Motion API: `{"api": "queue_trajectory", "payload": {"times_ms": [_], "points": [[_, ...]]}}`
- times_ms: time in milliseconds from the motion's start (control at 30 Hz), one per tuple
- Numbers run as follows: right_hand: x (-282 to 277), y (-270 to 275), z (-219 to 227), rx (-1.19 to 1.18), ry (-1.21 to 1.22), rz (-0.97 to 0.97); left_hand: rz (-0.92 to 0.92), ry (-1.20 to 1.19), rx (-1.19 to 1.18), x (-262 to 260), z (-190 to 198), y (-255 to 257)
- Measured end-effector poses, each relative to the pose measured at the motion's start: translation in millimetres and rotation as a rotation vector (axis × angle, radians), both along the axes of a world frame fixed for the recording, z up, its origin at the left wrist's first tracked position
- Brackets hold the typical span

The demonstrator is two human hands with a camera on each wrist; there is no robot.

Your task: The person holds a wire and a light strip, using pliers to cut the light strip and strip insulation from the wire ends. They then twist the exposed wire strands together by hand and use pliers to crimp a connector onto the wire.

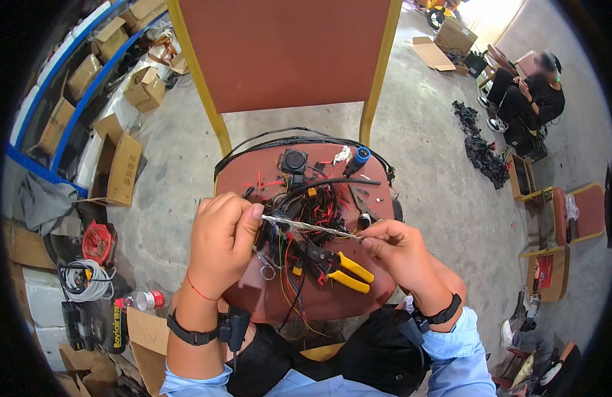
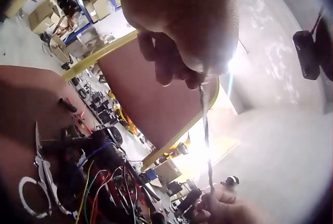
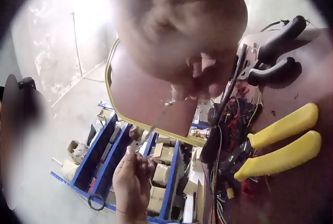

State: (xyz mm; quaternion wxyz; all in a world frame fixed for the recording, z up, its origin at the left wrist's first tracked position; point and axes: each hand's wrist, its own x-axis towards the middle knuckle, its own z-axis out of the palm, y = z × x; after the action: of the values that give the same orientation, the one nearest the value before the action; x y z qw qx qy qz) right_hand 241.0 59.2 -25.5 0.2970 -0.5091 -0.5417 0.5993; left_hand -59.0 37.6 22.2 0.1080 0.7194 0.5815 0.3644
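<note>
A thin silvery twisted wire (image 1: 306, 226) is stretched between both hands above the chair seat. My left hand (image 1: 220, 239) pinches its left end between thumb and curled fingers. At the other end, the thumb and fingertips of my right hand (image 1: 400, 250) grip it. The left wrist view has the wire (image 2: 206, 130) running straight from one hand to the other. Beneath it, a tangle of black, red and coloured wires (image 1: 322, 205) covers the seat. Yellow-handled pliers (image 1: 352, 271) lie below the right hand, and metal scissors (image 2: 42, 177) lie by the tangle.
The red chair seat (image 1: 253, 291) also bears a black square part (image 1: 294, 161) and a blue-ended connector (image 1: 360, 157). Black-handled pliers (image 3: 278, 60) lie near the yellow ones. Shelves (image 1: 74, 86) and cardboard boxes (image 1: 117, 162) stand left; another person (image 1: 534, 99) sits at far right.
</note>
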Motion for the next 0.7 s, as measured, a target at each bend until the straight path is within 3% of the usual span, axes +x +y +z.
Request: {"api": "queue_trajectory", "payload": {"times_ms": [100,200,300,333,400,500,600,700], "points": [[3.5,2.7,-1.6,0.000,0.211,-0.107,0.027,-0.223,-0.181,2.8,1.1,-1.3],[6.3,1.1,-2.2,0.173,0.282,-0.199,0.013,-0.602,-0.396,7.9,-3.0,-1.9],[7.5,1.6,7.1,0.524,0.089,-0.215,0.010,-0.926,-0.574,16.8,-10.3,-0.3],[9.5,2.5,9.7,0.746,0.002,-0.214,0.012,-1.020,-0.630,20.0,-12.0,1.0],[16.4,4.0,15.9,1.181,-0.186,-0.198,-0.026,-1.147,-0.794,23.2,-15.0,2.2],[23.1,2.0,39.0,1.577,-0.450,-0.131,-0.060,-1.246,-0.950,26.6,-26.2,4.8],[21.7,10.5,37.1,1.471,-0.418,-0.091,-0.077,-1.134,-0.865,31.1,-29.5,4.3],[19.2,2.0,4.5,0.731,-0.083,-0.224,-0.070,-0.999,-0.711,31.2,-38.0,4.3]]}}
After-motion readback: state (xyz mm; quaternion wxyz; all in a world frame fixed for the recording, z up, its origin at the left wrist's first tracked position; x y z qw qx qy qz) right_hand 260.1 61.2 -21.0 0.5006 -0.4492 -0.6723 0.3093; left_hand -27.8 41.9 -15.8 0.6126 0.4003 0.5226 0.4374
